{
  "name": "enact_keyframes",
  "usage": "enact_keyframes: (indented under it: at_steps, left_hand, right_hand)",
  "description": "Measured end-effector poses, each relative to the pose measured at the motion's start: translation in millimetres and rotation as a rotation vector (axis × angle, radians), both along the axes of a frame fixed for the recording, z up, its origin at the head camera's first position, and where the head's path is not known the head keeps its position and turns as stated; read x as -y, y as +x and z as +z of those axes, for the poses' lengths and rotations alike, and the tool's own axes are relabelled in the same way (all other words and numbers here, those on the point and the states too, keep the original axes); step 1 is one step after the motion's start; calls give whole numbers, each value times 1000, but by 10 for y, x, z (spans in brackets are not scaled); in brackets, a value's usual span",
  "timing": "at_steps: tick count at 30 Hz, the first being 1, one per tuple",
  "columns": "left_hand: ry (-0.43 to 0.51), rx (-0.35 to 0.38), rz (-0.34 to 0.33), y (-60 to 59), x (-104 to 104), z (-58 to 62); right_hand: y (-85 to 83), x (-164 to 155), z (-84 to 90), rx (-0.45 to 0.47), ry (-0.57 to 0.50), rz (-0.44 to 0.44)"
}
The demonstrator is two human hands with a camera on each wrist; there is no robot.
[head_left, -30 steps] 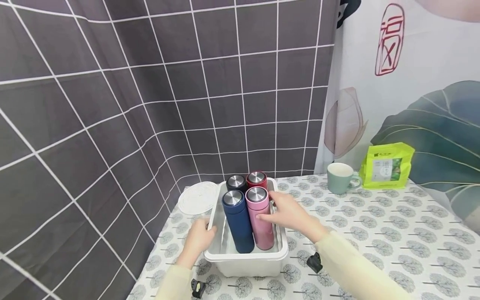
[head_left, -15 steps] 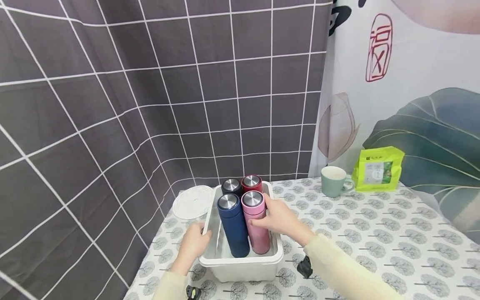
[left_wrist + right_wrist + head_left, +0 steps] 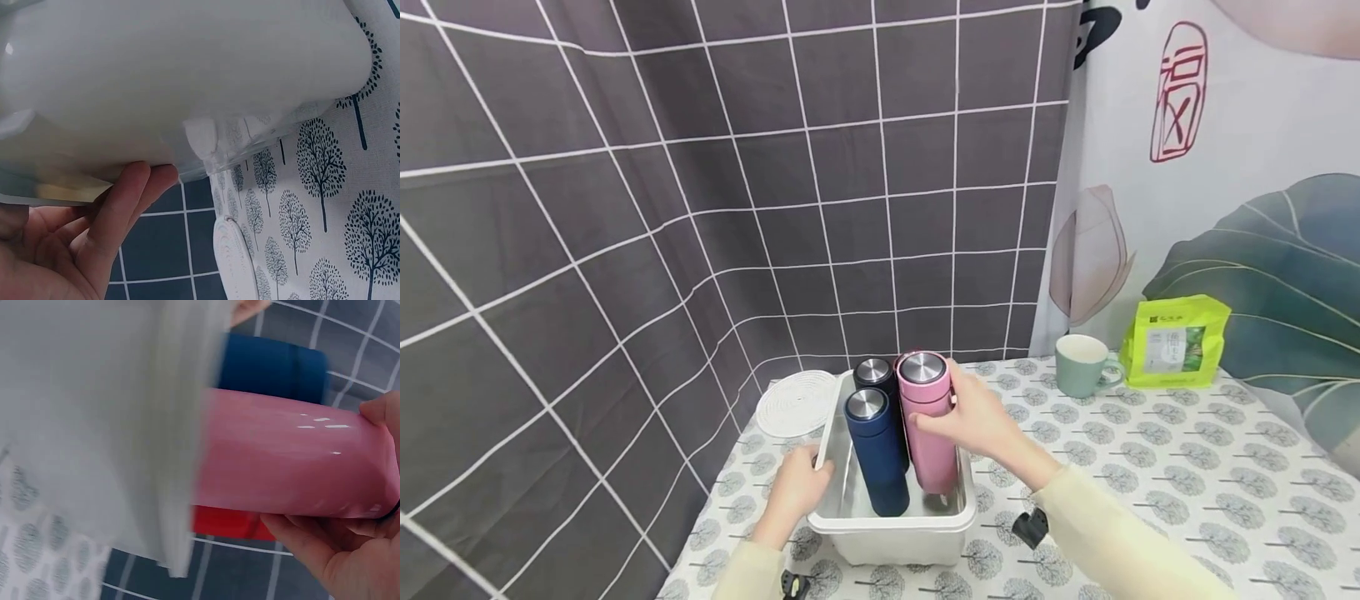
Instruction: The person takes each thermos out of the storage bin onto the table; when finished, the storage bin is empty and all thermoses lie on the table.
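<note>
Cream sleeves point(image 3: 748, 575) reach in from the near edge, over a tree-printed tablecloth point(image 3: 1150, 500). Just beyond them stands a white plastic bin point(image 3: 898, 546). The left hand point(image 3: 797, 483) grips its left rim, thumb on top and fingers against the outer wall. Inside, a navy bottle point(image 3: 878, 458) leans slightly. Right beside it, the right hand point(image 3: 977, 412) grasps a pink bottle point(image 3: 931, 442), thumb and fingers round its upper part; the body remains within the bin's walls, the steel-topped cap higher than the navy one's. A black bottle point(image 3: 874, 368) stands behind, and a red bottle point(image 3: 228, 523) is mostly hidden by the pink one.

Farther off, a round white mat point(image 3: 797, 404) lies to the left, a pale green mug point(image 3: 1078, 367) and a lime bag point(image 3: 1176, 342) to the right. Behind everything hangs a dark grid curtain point(image 3: 850, 167), next to a white one with leaf prints point(image 3: 1127, 125).
</note>
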State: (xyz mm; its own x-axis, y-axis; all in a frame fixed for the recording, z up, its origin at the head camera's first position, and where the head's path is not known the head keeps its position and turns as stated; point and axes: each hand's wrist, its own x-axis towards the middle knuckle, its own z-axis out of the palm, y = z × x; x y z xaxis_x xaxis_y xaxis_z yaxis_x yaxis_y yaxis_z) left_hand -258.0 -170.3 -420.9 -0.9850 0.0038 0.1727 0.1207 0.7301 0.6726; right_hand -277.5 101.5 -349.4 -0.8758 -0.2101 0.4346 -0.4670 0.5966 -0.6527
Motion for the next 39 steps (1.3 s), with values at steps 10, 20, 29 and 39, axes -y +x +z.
enact_keyframes:
  at_steps: [10,20,29,39]
  left_hand:
    - [-8,10,13,-2,-22,1]
    - [-10,23,29,-13,-8,-5]
    - [-14,12,24,-22,-7,6]
    - [-4,21,15,-40,-10,-22]
  right_hand:
    - [39,-185,521,-28,-5,-26]
    - [6,-457,923,-52,34,-89]
    - [-33,-755,1039,-3,40,-167]
    - [-259,-984,712,44,47,-197]
